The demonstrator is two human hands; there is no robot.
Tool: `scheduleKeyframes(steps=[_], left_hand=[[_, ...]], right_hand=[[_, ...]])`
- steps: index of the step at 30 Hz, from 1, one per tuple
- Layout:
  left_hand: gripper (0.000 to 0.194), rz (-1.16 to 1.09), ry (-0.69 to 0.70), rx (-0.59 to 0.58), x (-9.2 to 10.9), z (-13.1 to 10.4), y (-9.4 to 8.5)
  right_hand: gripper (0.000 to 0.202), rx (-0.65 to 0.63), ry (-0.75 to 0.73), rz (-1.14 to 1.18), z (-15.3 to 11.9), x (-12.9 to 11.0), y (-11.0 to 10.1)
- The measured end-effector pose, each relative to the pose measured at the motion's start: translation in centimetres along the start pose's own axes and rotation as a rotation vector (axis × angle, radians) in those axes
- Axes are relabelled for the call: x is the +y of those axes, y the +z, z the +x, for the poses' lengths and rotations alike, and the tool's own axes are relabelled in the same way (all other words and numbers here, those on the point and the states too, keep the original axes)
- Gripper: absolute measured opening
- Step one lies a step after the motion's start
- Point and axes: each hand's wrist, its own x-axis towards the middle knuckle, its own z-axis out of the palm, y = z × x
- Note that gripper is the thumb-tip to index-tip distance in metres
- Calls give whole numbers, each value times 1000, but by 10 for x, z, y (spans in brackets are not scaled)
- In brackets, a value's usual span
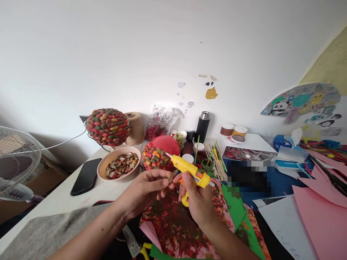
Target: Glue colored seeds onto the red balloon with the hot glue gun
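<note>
Between the thumb and fingers of my left hand is a small painted shell piece. My right hand grips a yellow glue gun, its nozzle pointing up and left, above the shell piece. Just behind my hands sits a red balloon, its near left side covered with red, green and yellow shell pieces. To the left, a beige bowl holds many loose painted shells. Paint-stained paper lies below my hands.
A finished-looking shell-covered ball, twine spool and black bottle stand at the back. A phone and fan are left, scissors in front, pink paper right, paint jars mid-table.
</note>
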Motion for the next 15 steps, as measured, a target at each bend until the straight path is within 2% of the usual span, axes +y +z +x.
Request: scheduleKeyframes(steps=[5, 8, 15], left_hand=[[39, -31, 64, -21, 4, 8, 2], [37, -52, 90, -37, 0, 9, -1], [37, -141, -47, -97, -17, 8, -7]], right_hand=[[70, 66, 47, 31, 6, -6, -2], [69, 84, 81, 25, 7, -4, -2], [61, 61, 101, 2, 5, 4, 1]])
